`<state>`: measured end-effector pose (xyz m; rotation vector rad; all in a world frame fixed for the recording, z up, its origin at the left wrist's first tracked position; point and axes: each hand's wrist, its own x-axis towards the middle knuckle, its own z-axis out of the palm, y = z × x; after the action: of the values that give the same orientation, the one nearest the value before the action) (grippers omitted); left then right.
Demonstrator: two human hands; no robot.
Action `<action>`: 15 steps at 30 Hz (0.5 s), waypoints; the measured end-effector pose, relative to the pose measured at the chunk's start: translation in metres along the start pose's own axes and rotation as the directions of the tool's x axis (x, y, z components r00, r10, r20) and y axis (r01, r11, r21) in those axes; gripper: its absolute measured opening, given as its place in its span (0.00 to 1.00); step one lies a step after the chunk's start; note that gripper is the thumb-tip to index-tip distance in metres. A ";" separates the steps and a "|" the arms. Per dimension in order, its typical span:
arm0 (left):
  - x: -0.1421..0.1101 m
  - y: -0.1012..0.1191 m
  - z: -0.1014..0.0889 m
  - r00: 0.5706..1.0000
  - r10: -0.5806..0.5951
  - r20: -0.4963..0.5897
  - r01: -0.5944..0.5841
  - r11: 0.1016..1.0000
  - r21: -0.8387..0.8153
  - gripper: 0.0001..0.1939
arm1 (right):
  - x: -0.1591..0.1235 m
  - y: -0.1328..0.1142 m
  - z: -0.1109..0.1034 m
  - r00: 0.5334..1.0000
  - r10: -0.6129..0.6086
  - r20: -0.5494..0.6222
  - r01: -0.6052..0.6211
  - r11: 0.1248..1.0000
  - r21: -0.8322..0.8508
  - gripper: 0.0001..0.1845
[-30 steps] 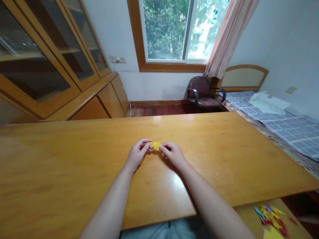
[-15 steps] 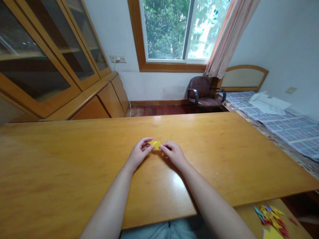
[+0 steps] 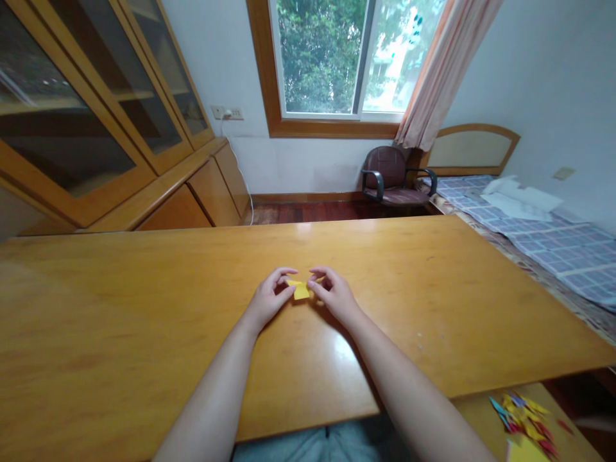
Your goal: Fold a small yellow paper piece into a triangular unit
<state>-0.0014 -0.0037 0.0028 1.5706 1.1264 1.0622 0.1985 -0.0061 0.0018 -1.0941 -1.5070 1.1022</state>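
A small piece of folded yellow paper [image 3: 301,290] is between my hands, just above or on the wooden table [image 3: 144,333]. My left hand [image 3: 272,294] pinches its left edge between thumb and fingers. At its right edge, my right hand [image 3: 333,292] holds it with thumb and index finger, the other fingers curled. The paper's near part hangs toward me as a squarish flap. Fine creases are too small to make out.
On a lower surface at the bottom right lie several folded paper pieces [image 3: 527,417] in yellow, red and blue, beside a yellow sheet [image 3: 524,450]. A brown armchair [image 3: 387,176] stands beyond the table. A bed [image 3: 539,224] is at the right, a glass-door cabinet [image 3: 110,128] at the left.
The yellow paper has changed shape: its near part now reaches lower toward me as a squarish flap. Both hands stay in nearly the same place.
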 end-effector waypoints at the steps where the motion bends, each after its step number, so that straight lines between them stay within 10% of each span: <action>1: 0.000 0.000 0.000 1.000 0.002 0.007 -0.002 1.000 0.000 0.18 | 0.000 -0.001 0.000 0.999 0.002 0.043 -0.003 1.000 0.017 0.17; 15: 0.005 0.006 0.005 0.999 -0.044 -0.011 0.042 0.994 -0.098 0.24 | -0.002 -0.001 -0.001 1.000 0.016 0.011 -0.017 0.999 0.050 0.14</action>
<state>0.0054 -0.0009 0.0081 1.4582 1.0956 1.0844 0.1993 -0.0077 0.0030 -1.0694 -1.4734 1.1527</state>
